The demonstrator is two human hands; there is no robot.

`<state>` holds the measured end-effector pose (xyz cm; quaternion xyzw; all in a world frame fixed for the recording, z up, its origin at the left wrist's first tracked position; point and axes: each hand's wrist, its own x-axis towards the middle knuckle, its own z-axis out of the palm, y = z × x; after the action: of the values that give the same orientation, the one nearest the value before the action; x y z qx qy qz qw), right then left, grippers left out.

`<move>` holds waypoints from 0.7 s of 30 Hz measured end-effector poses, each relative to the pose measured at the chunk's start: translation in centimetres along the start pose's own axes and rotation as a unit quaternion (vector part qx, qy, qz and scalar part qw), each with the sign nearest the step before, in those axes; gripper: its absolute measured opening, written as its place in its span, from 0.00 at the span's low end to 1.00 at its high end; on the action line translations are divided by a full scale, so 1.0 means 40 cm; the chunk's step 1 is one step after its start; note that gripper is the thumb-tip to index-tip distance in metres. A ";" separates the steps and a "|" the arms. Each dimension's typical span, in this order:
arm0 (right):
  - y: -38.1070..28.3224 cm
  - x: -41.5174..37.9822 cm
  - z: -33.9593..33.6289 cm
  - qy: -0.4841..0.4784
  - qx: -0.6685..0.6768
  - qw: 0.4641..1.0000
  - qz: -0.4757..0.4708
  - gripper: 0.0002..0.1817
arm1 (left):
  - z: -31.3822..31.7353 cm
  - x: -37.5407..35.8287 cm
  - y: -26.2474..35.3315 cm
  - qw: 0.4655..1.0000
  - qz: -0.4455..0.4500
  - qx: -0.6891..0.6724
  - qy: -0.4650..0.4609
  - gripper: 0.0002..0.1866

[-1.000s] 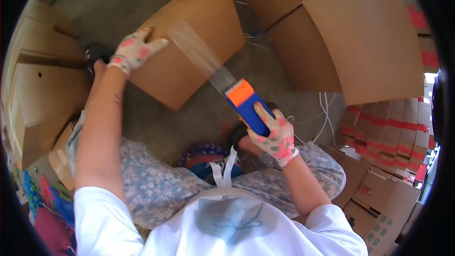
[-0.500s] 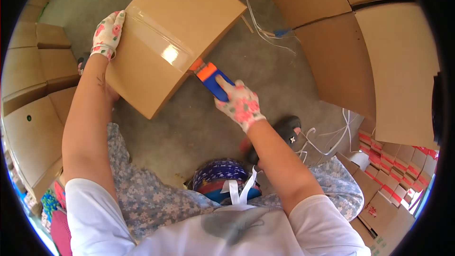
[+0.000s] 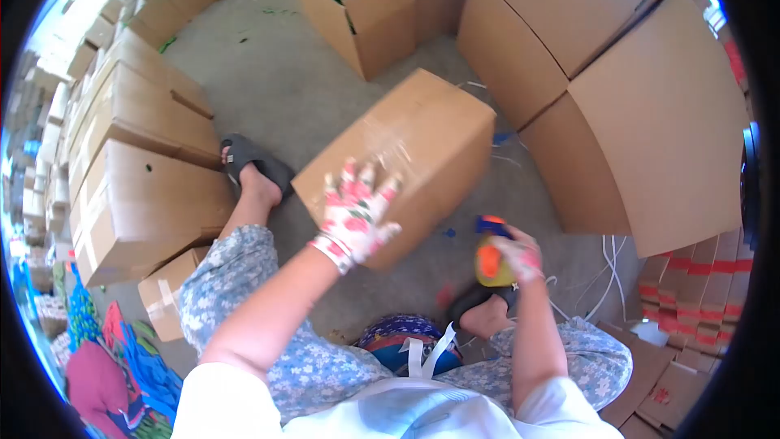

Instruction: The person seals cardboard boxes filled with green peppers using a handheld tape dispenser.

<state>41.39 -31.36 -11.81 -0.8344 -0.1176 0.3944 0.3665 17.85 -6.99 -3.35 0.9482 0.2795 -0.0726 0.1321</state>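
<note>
A closed cardboard box stands on the floor in front of me, with clear tape along its top. My left hand, in a white glove with a floral print, lies on the near end of the box with its fingers spread. Off to the right of the box, my right hand grips a blue and orange tape dispenser with a yellowish roll. The dispenser is apart from the box. The right fingers are partly hidden and slightly blurred.
Large cardboard boxes stand on the right, and more boxes line the left. An open box with green leaves is at the back. White straps and flattened cartons lie at right.
The box, tilted up before, now sits lower on the floor. My left hand has moved from its far edge onto its top and spread out. My right hand has drawn the tape dispenser away to the right.
</note>
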 end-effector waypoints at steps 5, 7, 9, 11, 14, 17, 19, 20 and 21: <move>-0.061 0.053 -0.152 0.161 0.349 0.891 -0.241 0.25 | 0.194 -0.099 0.128 0.995 -0.010 0.090 0.041 0.41; -0.188 0.091 -0.132 0.025 0.461 0.865 -0.197 0.24 | 0.183 -0.142 0.108 0.996 -0.054 0.063 0.011 0.41; -0.287 0.146 -0.090 -0.046 0.526 0.838 -0.137 0.25 | 0.170 -0.180 0.047 0.985 -0.130 -0.101 0.059 0.43; -0.286 0.243 -0.046 -0.065 0.486 0.861 -0.138 0.26 | 0.235 -0.168 -0.045 0.864 -0.245 -0.326 0.295 0.44; -0.296 0.212 -0.009 -0.114 0.401 0.899 -0.135 0.25 | 0.192 -0.137 -0.145 0.549 -0.493 -0.630 0.240 0.39; -0.225 0.019 0.031 -0.081 0.359 0.926 -0.084 0.24 | 0.504 -0.124 -0.358 0.432 -0.468 -0.757 0.144 0.34; -0.050 -0.002 0.067 -0.016 0.328 0.928 -0.177 0.24 | 0.580 -0.160 -0.426 0.588 -0.302 -0.740 0.127 0.35; -0.030 -0.005 0.077 -0.019 0.326 0.929 -0.175 0.24 | 0.583 -0.143 -0.425 0.585 -0.305 -0.740 0.127 0.35; -0.014 -0.010 0.089 0.007 0.382 0.911 -0.154 0.24 | 0.573 -0.117 -0.408 0.470 -0.366 -0.795 0.116 0.34</move>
<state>38.53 -29.33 -12.68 -0.6048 -0.0824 0.3420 0.7145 3.53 -2.87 -27.67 0.2466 0.5511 0.2494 0.7572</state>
